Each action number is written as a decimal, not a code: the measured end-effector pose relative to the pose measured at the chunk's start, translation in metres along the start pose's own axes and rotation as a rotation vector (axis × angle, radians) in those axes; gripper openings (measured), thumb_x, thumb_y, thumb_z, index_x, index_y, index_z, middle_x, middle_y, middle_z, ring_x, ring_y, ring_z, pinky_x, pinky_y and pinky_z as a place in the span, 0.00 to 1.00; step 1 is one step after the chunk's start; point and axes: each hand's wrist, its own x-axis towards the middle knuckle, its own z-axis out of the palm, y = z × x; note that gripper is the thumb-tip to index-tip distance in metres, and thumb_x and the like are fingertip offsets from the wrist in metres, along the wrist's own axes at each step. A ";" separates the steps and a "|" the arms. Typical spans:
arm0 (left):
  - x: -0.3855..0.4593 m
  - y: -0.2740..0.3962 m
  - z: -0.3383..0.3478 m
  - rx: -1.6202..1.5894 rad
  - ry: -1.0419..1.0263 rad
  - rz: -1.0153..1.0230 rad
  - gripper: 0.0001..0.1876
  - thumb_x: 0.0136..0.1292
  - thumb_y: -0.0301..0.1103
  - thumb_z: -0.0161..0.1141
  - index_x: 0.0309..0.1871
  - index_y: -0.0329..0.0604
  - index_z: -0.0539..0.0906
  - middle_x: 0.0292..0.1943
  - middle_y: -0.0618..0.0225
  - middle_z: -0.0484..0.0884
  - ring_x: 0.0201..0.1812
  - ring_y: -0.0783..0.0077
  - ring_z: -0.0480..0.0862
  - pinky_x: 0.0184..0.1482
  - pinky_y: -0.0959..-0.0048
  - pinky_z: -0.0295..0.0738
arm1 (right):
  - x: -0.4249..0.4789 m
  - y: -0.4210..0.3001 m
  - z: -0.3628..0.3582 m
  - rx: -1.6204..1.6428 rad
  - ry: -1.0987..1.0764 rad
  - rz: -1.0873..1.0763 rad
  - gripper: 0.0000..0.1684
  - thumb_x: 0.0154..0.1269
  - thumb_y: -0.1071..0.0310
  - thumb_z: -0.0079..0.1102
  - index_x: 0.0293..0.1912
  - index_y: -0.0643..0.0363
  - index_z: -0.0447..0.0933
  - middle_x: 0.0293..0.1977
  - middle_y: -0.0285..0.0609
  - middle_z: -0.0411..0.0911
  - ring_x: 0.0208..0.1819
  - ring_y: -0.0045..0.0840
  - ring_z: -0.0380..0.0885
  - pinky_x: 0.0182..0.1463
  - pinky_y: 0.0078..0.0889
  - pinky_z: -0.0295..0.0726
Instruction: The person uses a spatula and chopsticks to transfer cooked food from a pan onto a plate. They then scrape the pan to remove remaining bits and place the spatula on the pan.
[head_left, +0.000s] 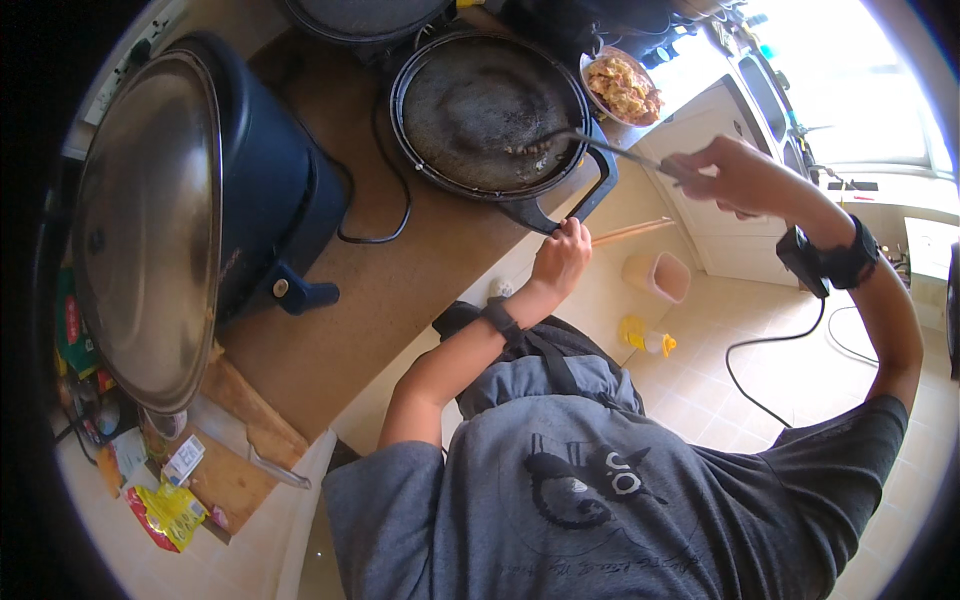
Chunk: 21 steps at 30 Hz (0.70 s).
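Note:
My left hand (562, 256) grips the black handle (598, 196) of a round electric griddle pan (480, 105) on the brown counter. Raised to the right of the pan, my right hand (712, 178) holds a thin dark-handled utensil (626, 152). Its far end reaches over the pan's right side, near some small pale bits on the dark, greasy cooking surface; the exact kind of utensil cannot be told. A bowl of yellowish, chunky food (624, 88) stands just beyond the pan, at its upper right.
A large blue cooker with a domed metal lid (150, 232) stands at left, its cord (375, 240) on the counter. Below it are a cutting board (240, 480), a knife (277, 469) and a yellow packet (169, 517). A pink bin (660, 276) and yellow-capped bottle (646, 335) are on the floor.

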 end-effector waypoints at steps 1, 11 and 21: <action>0.000 0.000 0.000 0.016 -0.003 0.003 0.03 0.54 0.30 0.55 0.27 0.45 0.73 0.26 0.72 0.71 0.22 0.81 0.78 0.20 0.86 0.73 | -0.006 0.002 0.001 0.002 0.006 -0.014 0.24 0.57 0.61 0.59 0.55 0.50 0.75 0.17 0.36 0.69 0.12 0.19 0.67 0.17 0.23 0.71; -0.001 -0.001 0.002 0.018 0.009 0.028 0.03 0.53 0.29 0.55 0.27 0.46 0.73 0.25 0.72 0.71 0.21 0.81 0.78 0.20 0.86 0.73 | 0.001 -0.018 0.007 0.002 0.089 -0.136 0.23 0.58 0.64 0.56 0.55 0.50 0.75 0.17 0.38 0.68 0.16 0.18 0.68 0.21 0.23 0.72; 0.000 0.001 0.002 0.053 0.018 0.010 0.03 0.53 0.30 0.55 0.26 0.46 0.73 0.25 0.72 0.71 0.21 0.81 0.77 0.20 0.86 0.73 | -0.019 -0.016 -0.006 -0.198 0.005 -0.137 0.19 0.56 0.66 0.55 0.49 0.51 0.78 0.23 0.41 0.75 0.25 0.22 0.74 0.27 0.25 0.75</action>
